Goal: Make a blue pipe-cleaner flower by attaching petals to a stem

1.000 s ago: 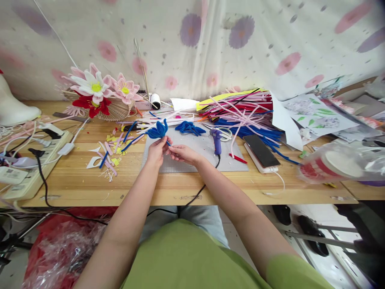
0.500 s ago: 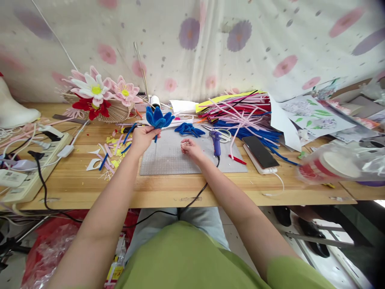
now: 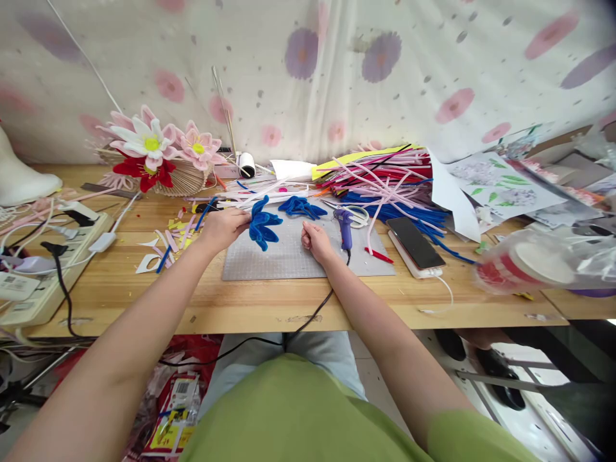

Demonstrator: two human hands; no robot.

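My left hand point(image 3: 225, 230) is closed round the base of a blue pipe-cleaner flower point(image 3: 264, 223). The bloom is tilted on its side, its petals spread toward the right over the grey cutting mat point(image 3: 289, 266). My right hand point(image 3: 315, 240) is curled, thumb against fingers, just above the mat; whatever may be between the fingertips is too small to make out. Beyond it lies another bunch of blue pipe-cleaner petals point(image 3: 302, 207). To its right are a purple hot glue gun point(image 3: 345, 231) and scissors with pale handles point(image 3: 359, 217).
Pipe-cleaner bundles point(image 3: 385, 176) lie at the back. A phone point(image 3: 416, 242) rests on a white power bank at right, near a bagged cup point(image 3: 524, 260). Left are scraps point(image 3: 178, 237), a power strip point(image 3: 62, 269) and finished flowers point(image 3: 151, 144). A black cord point(image 3: 317, 311) crosses the front edge.
My left hand has turned the blue flower from upright to sideways and lowered it. My right hand has shifted slightly to the right, its fingers more tightly curled.
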